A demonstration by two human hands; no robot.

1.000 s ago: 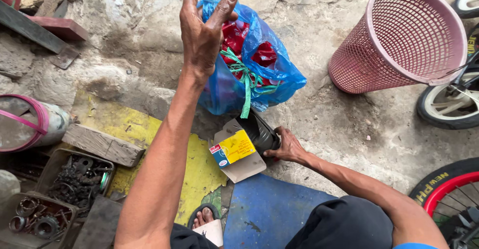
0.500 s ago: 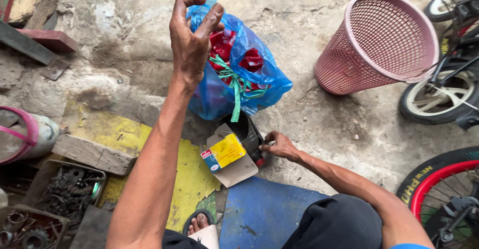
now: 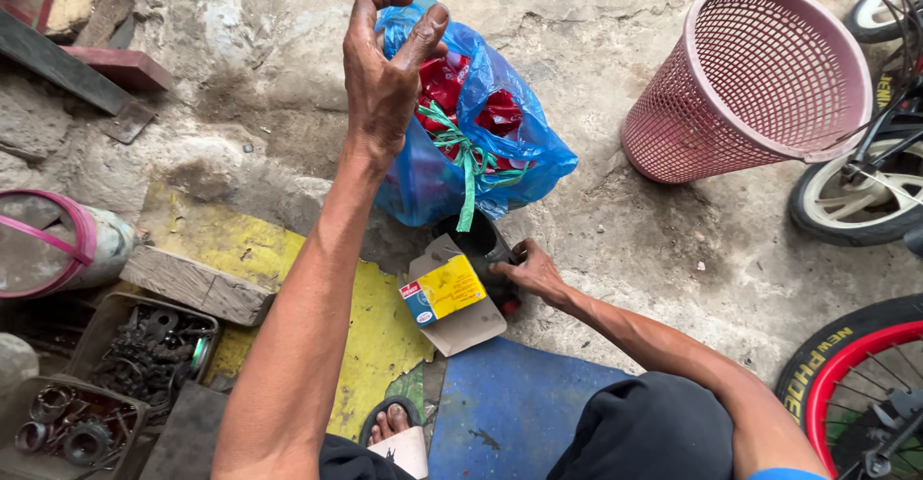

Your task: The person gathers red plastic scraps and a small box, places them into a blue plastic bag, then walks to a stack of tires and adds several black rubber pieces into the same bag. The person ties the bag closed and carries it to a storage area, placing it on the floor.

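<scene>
- Left hand (image 3: 385,76): raised above the concrete floor (image 3: 615,240), back of hand toward the camera; thumb and forefinger curled toward each other with tips apart, other fingers (image 3: 430,33) loosely bent; nothing visibly held.
- Blue plastic bag (image 3: 524,148): directly behind the left hand, resting on the floor; red contents showing through; green ribbon (image 3: 468,167) tied at its neck, tail hanging down.
- Right hand (image 3: 527,270): low on the floor, fingers closed on the side of a black cylindrical object (image 3: 476,238); hold partly hidden, firmness of grip cannot be told.
- Black cylindrical object: just below the bag, lying tilted, open end up.
- Small cardboard box (image 3: 444,290): yellow, red and blue faces, flap open, touching the black cylindrical object on its left.
- Yellow board (image 3: 375,336) and blue mat (image 3: 500,413): flat beneath and beside the box.
- Pink mesh basket (image 3: 760,76): tipped on its side, well apart at upper right.
- Trays of metal parts (image 3: 144,345): lower left.
- Bicycle wheels (image 3: 846,365): right edge.
</scene>
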